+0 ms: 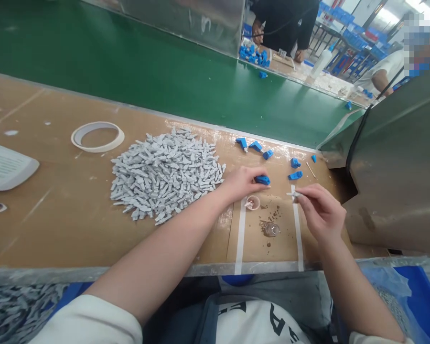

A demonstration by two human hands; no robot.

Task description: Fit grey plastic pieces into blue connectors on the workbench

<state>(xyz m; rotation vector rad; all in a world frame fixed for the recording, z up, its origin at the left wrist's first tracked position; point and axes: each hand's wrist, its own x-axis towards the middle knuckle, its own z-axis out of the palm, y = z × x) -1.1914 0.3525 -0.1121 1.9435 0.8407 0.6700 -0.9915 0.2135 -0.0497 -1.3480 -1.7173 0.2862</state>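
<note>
The left hand [241, 184] was curled nearly closed, just to the right of the big heap of grey bits [166, 174]. Its thumb and fingers pinched one blue piece [263, 180]. The right hand [322, 208] was farther right of the heap, with its thumb and pointing finger squeezed together on one thin, pale bit [292, 194]. Its other fingers were bent in.

The heap had far too many bits to count. To the right of it, past the left hand, six blue parts [295, 163] lay on the brown table [75, 200]. Five were big and one was tiny. One thin white stick [311, 170] lay on that side too, near the tiny one.

Also to the right of the heap, but closer to the person, were one little cup [252, 203] with white bits in it and one small glass pot [271, 229]. Brown specks lay around the pot. Two white strips [240, 236] ran along the table there, one on each side of the pot.

To the left of the heap was one roll of tape [98, 137], lying flat. Farther left was one white sheet with green print [9, 166]. Past the far side of the heap was a green belt [129, 71].
</note>
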